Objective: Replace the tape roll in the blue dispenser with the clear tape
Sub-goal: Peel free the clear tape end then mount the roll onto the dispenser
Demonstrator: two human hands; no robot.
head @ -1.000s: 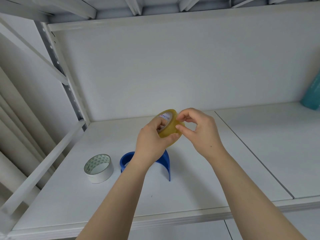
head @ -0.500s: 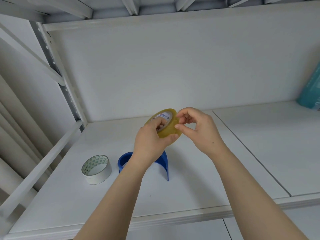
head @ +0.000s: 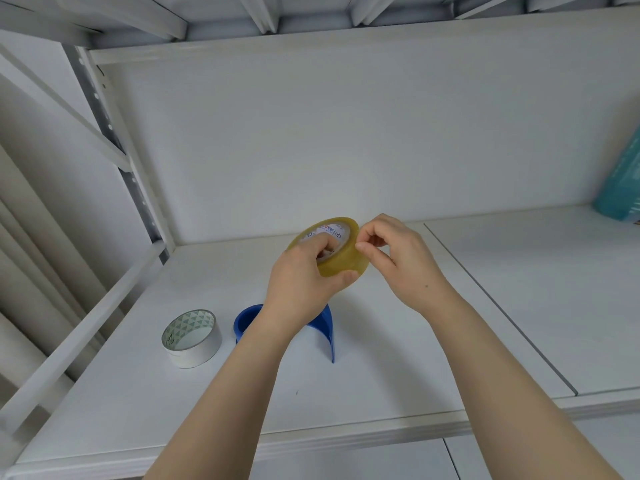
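- just the one view here, worn on the person's head, so nothing overlaps with a second camera
- it looks forward and down onto a white laminate shelf top [head: 381, 375], with the white back panel [head: 346, 133] facing it
- pretty close in: both bare forearms come up from the bottom edge
- wide lens, so the underside of the upper shelf [head: 311, 15] and the perforated grey metal upright [head: 104, 109] on the left get in

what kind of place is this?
Probably a storeroom or workshop shelving bay, not a desk. The white shelf sits in a metal rack with a perforated upright, another shelf close overhead, and a teal package stored at the far right.
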